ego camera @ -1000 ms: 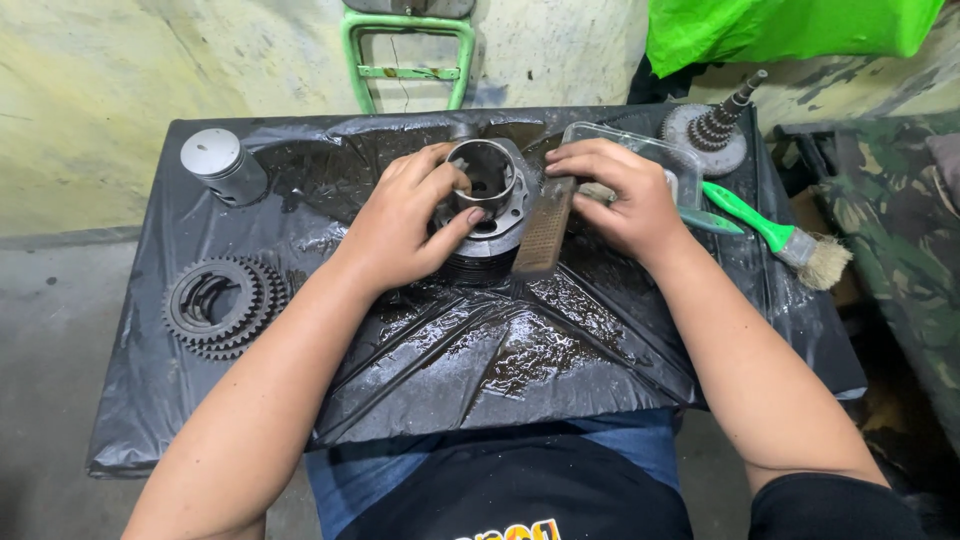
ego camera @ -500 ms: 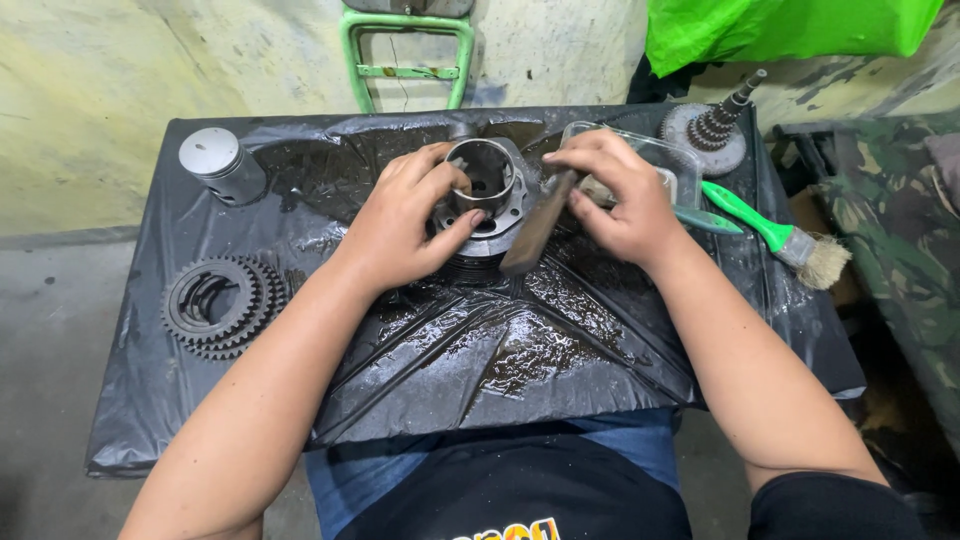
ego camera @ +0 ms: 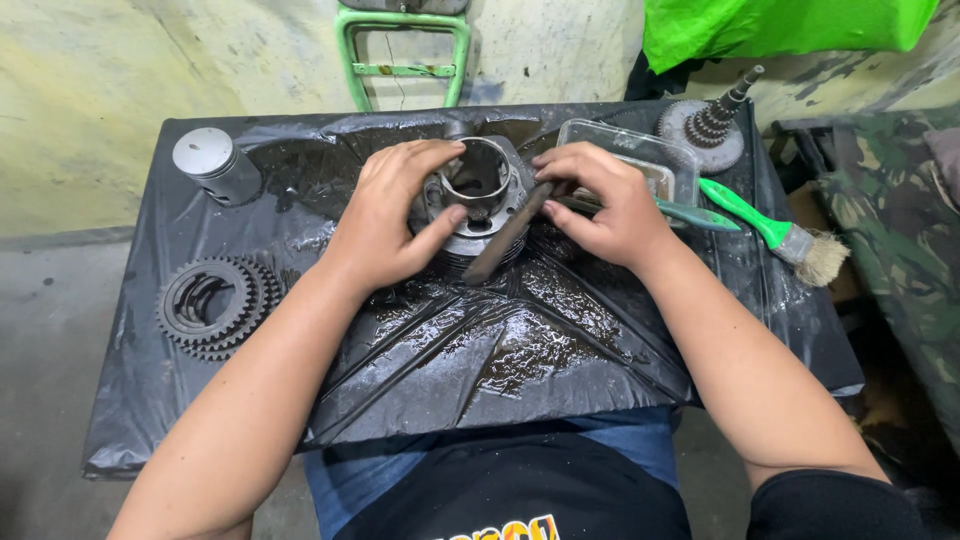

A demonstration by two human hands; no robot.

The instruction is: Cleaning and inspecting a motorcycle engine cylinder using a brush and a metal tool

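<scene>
I am steadying the metal cylinder (ego camera: 478,196) at the table's middle with my left hand (ego camera: 392,216) clasped around it, bore facing up. My right hand (ego camera: 606,203) is gripping a flat file (ego camera: 505,236), running diagonally, tip toward me.

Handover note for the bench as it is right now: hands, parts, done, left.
Left hand: gripping the side of the cylinder, thumb on its front, steadying it.
Right hand: holding a flat dark bar, which leans on the cylinder's right side.
Cylinder stands bore up, mid-table, on wet black plastic sheet.
Nearby: piston back left, gear stack left, clear tray by the right hand, green brush right, gear shaft back right.
Done: cylinder is wet and oily, under work with the bar.
Left: cannot tell how much; piston and gears lie untouched.
</scene>
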